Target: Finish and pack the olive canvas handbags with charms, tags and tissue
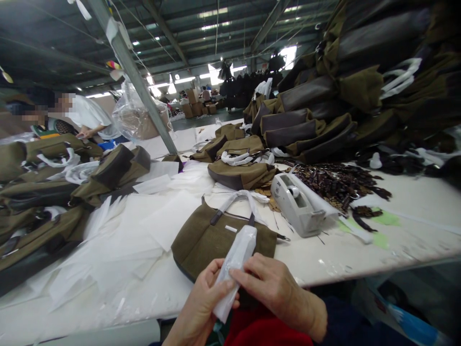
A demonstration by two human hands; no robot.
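Observation:
A long, narrow white wrapped packet (236,264) is held slantwise in front of me, and what lies inside it is hidden. My left hand (207,295) is closed around its lower part, with the thumb on top. From the other side my right hand (270,283) grips the packet's edge, thumb and fingers pressed to the wrapping. Just behind the packet an olive fabric handbag (201,235) lies on the white table (324,264), partly covered by the packet and my hands. White wrapping covers its handle (234,199).
A grey tape dispenser (297,206) stands right of the handbag, near a heap of dark brown straps (342,185). Thin white sheets (126,230) spread to the left. Olive bags pile up left (46,221) and right (306,110). A metal post (139,81) rises behind; people work beyond.

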